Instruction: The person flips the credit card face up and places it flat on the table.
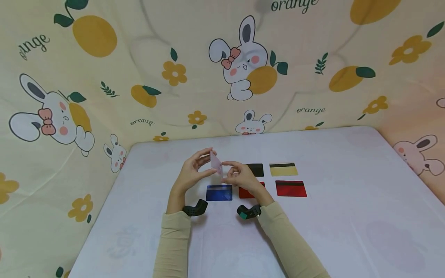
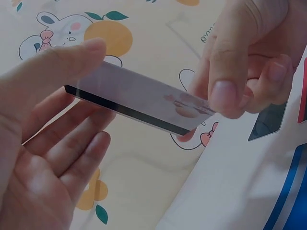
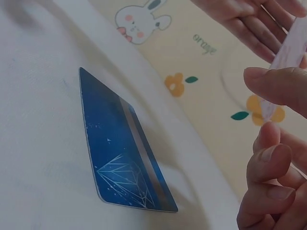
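Observation:
A pale pinkish-white card (image 1: 215,164) with a dark magnetic stripe is held upright above the table between both hands. My left hand (image 1: 193,170) pinches one end, thumb on one edge and fingers at the opposite edge, as the left wrist view of the card (image 2: 139,98) shows. At the other end, my right hand (image 1: 242,177) grips a corner between thumb and fingertips. Below the hands lies a blue card (image 1: 219,193) with a grey stripe; its diamond line drawing shows on the blue card (image 3: 122,158) in the right wrist view.
Behind the right hand lie a black card (image 1: 256,170) and a red card (image 1: 246,193), both partly hidden. Farther right are a gold card (image 1: 283,170) and another red card (image 1: 291,189). A patterned cloth (image 1: 194,46) hangs behind the white table (image 1: 347,216).

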`<action>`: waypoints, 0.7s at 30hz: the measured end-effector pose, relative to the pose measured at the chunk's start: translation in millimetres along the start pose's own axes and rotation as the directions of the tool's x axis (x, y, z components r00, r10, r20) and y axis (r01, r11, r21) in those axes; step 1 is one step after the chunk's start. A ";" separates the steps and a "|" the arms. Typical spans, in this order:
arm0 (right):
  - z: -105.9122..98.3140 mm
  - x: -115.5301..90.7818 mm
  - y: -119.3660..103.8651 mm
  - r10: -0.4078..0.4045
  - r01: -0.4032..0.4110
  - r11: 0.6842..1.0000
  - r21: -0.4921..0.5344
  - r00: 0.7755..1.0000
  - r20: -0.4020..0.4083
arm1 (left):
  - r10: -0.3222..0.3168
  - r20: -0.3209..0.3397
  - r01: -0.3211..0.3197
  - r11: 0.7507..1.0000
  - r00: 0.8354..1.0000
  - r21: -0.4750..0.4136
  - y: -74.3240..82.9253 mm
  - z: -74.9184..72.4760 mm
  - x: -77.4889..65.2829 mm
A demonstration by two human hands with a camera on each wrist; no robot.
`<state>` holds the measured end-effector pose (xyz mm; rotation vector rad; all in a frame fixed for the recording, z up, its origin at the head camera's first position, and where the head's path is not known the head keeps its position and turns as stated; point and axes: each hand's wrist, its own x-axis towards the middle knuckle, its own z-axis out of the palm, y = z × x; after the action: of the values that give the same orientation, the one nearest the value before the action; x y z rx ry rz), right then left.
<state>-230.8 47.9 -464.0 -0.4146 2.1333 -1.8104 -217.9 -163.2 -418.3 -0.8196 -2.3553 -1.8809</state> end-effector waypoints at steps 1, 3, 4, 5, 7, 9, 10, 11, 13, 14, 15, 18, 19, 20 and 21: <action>0.0 -0.6 -0.5 0.001 -0.001 1.000 0.002 1.000 0.001 | -0.002 -0.003 0.002 1.000 1.000 -0.007 -0.2 -0.4 -0.3; 0.0 -1.4 -1.2 -0.001 0.001 1.000 0.004 1.000 0.007 | -0.010 -0.009 0.010 1.000 1.000 -0.025 -0.5 -1.2 -0.8; 0.1 -1.7 -1.4 -0.003 0.003 1.000 0.002 1.000 0.009 | -0.011 -0.010 0.010 0.999 1.000 -0.033 -0.6 -1.6 -1.1; 0.2 -2.1 -1.8 -0.004 0.004 1.000 0.002 1.000 0.010 | -0.010 -0.011 0.010 0.999 1.000 -0.040 -0.6 -1.9 -1.2; 0.4 -2.6 -2.1 -0.011 0.011 1.000 -0.003 1.000 0.012 | -0.006 -0.011 0.005 0.999 1.000 -0.053 -0.7 -2.5 -1.5; 0.9 -2.7 -2.0 -0.010 0.010 1.000 0.001 1.000 0.007 | -0.001 -0.009 0.001 0.998 1.000 -0.062 -0.9 -2.9 -1.6; 1.0 -2.6 -1.6 -0.008 0.008 1.000 0.004 1.000 0.004 | 0.000 -0.008 -0.001 0.998 1.000 -0.068 -1.1 -3.0 -1.6; 1.1 -2.7 -1.4 -0.005 0.005 1.000 0.007 1.000 0.003 | 0.002 -0.007 -0.002 0.997 1.000 -0.075 -1.3 -3.0 -1.6; 1.1 -2.8 -1.1 0.000 0.000 1.000 0.012 1.000 0.002 | 0.001 -0.005 -0.001 0.996 1.000 -0.086 -1.8 -3.1 -1.3; 1.2 -2.7 -1.1 0.002 -0.003 1.000 0.016 1.000 0.002 | 0.001 -0.004 -0.001 0.996 1.000 -0.091 -2.1 -3.1 -1.2; 1.1 -2.5 -1.2 0.004 -0.004 1.000 0.017 1.000 0.001 | 0.000 -0.003 0.000 0.996 1.000 -0.093 -2.5 -3.0 -0.9; -0.1 -2.1 -1.5 0.001 -0.001 1.000 0.015 1.000 0.000 | -0.012 -0.002 0.011 0.997 1.000 -0.080 -4.1 -2.5 0.4; -0.5 -1.8 -1.1 -0.002 0.002 1.000 0.014 1.000 0.001 | -0.020 -0.003 0.020 0.997 1.000 -0.073 -4.7 -2.3 0.7; -1.0 -1.7 -0.8 -0.002 0.002 1.000 0.014 1.000 -0.002 | -0.032 -0.005 0.032 0.997 0.999 -0.067 -5.4 -2.2 0.8; -1.8 -1.9 -0.4 -0.002 0.002 1.000 0.007 1.000 -0.006 | -0.045 -0.008 0.045 0.997 0.999 -0.058 -6.2 -2.1 0.9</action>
<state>-229.8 50.2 -463.2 -0.4106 2.1301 -1.8223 -221.9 -165.6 -423.0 -0.7667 -2.3441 -1.9740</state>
